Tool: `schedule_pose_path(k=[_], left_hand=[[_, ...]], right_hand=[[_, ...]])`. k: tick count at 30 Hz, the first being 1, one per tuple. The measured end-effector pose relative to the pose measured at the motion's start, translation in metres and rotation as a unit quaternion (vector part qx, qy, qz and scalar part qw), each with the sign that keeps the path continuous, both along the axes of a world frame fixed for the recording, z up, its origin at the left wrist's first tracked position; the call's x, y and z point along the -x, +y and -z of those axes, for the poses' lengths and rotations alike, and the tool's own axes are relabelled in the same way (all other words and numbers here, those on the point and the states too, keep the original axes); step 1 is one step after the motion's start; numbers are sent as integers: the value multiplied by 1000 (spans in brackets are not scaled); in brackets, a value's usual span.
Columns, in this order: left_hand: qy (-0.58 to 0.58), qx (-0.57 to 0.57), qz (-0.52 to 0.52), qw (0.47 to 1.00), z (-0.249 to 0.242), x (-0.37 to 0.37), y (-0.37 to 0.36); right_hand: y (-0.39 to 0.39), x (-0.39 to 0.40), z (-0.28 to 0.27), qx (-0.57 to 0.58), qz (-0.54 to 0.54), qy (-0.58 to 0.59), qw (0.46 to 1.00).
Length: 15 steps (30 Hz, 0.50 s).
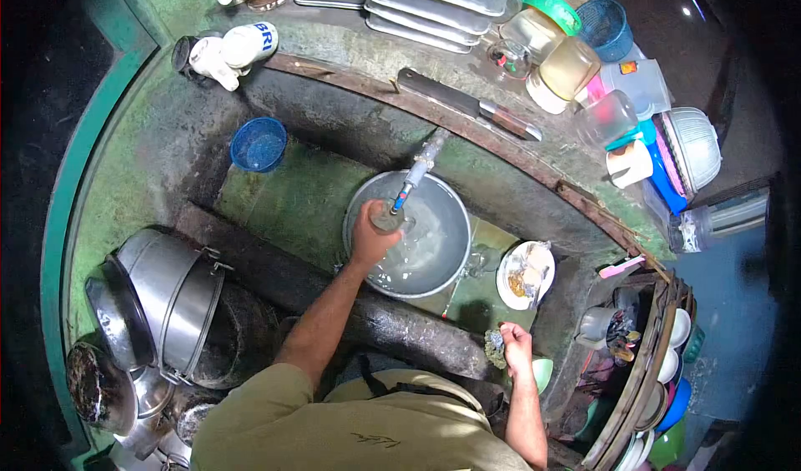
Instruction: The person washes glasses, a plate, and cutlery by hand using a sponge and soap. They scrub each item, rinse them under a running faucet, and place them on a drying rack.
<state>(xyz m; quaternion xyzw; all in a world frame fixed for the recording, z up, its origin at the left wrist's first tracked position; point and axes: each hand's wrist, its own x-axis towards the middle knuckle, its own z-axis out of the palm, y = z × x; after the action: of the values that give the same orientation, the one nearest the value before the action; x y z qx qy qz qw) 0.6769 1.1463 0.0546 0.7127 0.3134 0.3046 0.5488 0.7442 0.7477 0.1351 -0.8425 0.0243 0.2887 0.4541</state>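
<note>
My left hand is wrapped round a round, cup-like vessel, seen from above beneath the tap. Below it sits a large grey metal basin with water in it. My right hand pinches a frayed, greenish-grey scouring pad over the sink's front ledge. Near that hand is a pale green bowl, partly hidden by the wrist. A white plate with food scraps and what looks like a spoon lies right of the basin.
A blue plastic basket stands in the sink's back left corner. On the back ledge lies a cleaver, with metal trays and jars behind. Large pots crowd the left; a dish rack is at right.
</note>
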Motion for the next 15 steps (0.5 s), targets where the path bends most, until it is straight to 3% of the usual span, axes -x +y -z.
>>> schedule_pose_path(k=[5, 7, 11, 15], left_hand=[[13, -24, 62, 998, -6, 10, 1], [-38, -9, -81, 996, 2, 3, 4], [38, 14, 39, 998, -12, 9, -2], [20, -31, 37, 999, -12, 5, 2]], right_hand=[[-1, -3, -3, 5, -9, -16, 1000], [-2, -1, -3, 15, -5, -13, 1000], [0, 1, -3, 8, -1, -14, 1000], [-2, -2, -4, 11, 8, -18, 1000]])
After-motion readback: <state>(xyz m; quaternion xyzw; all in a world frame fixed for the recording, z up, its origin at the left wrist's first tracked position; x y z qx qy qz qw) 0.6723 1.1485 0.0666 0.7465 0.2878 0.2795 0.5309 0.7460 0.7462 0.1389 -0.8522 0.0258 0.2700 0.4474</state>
